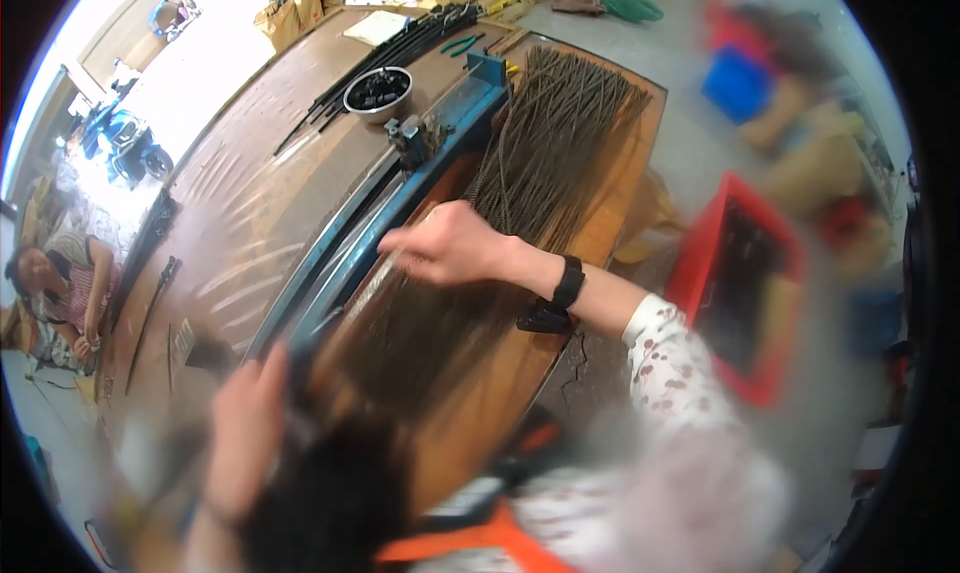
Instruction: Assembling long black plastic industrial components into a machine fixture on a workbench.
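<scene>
This looks like a small workshop for hand assembly; a broad brown table covered in clear plastic film (pixel 270 188) carries a long blue metal rail fixture (pixel 345 263), a thick spread of thin, dark, ridged rods (pixel 560 123), a round white bowl of small black parts (pixel 392 114) and green-handled pliers (pixel 460 45); a seated person in a checked apron (pixel 72 288) sits at its far left side; bulging tan sacks (pixel 290 15) stand beyond the table, and a red plastic crate (pixel 702 256) is beside it; a blue scooter (pixel 120 141) stands near the brightly lit left side.
</scene>
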`<state>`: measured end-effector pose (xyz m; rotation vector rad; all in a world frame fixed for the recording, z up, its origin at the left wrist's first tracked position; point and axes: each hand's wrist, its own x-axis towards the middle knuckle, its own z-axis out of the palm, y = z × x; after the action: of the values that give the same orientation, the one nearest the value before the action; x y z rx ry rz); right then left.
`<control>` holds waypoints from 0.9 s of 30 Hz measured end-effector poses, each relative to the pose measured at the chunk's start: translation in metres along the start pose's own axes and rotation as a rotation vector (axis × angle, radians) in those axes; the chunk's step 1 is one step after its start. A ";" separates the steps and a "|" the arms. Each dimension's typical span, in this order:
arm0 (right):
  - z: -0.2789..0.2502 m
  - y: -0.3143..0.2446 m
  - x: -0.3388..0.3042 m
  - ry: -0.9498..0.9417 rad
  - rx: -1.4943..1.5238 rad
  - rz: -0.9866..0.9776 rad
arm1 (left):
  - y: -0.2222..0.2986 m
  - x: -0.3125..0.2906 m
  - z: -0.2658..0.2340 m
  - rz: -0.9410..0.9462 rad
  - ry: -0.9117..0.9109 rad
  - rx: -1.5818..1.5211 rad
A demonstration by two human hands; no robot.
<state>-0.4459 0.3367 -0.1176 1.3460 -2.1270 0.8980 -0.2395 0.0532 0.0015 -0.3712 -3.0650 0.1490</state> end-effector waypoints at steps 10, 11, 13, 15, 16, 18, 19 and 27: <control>-0.002 -0.040 0.013 -0.283 0.362 -0.029 | 0.006 -0.008 -0.006 0.032 0.131 -0.037; -0.013 -0.035 0.018 -0.230 0.390 0.020 | 0.000 -0.012 -0.011 0.004 0.180 -0.017; 0.003 -0.005 -0.002 -0.130 0.492 0.102 | -0.010 -0.017 -0.016 -0.133 0.199 -0.003; 0.013 -0.029 0.003 -0.152 0.516 0.191 | -0.012 -0.022 -0.008 -0.090 0.168 0.004; 0.014 -0.044 0.008 -0.071 0.475 0.088 | -0.005 -0.020 -0.007 -0.050 0.162 0.007; 0.020 -0.070 0.020 0.091 0.430 -0.068 | 0.012 -0.013 -0.010 0.009 0.152 0.015; 0.022 -0.077 0.022 0.086 0.443 -0.103 | 0.009 -0.014 -0.009 0.012 0.149 0.012; 0.037 -0.094 0.024 0.125 0.237 -0.053 | 0.013 -0.026 -0.017 0.041 0.167 -0.004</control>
<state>-0.3718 0.2666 -0.1001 1.4114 -1.9289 1.2097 -0.2102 0.0611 0.0156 -0.4240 -2.8950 0.1071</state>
